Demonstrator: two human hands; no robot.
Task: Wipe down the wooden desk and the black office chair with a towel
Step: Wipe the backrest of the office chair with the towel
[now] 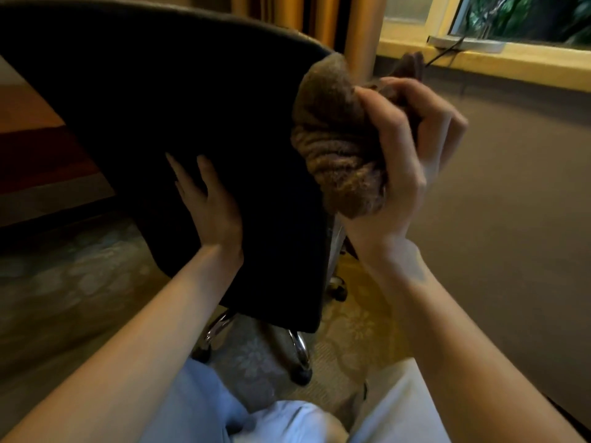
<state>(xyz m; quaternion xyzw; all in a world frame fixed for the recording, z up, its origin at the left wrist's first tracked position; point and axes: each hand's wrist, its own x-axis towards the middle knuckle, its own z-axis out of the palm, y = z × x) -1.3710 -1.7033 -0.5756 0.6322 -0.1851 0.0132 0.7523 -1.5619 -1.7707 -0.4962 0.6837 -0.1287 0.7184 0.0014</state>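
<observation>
Towel (335, 139) in right hand (412, 145) at chair (160, 91) edge

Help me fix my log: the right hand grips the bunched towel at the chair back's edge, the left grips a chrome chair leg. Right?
No: in the head view the left hand lies flat on the chair back; the right hand grips the towel.
</observation>
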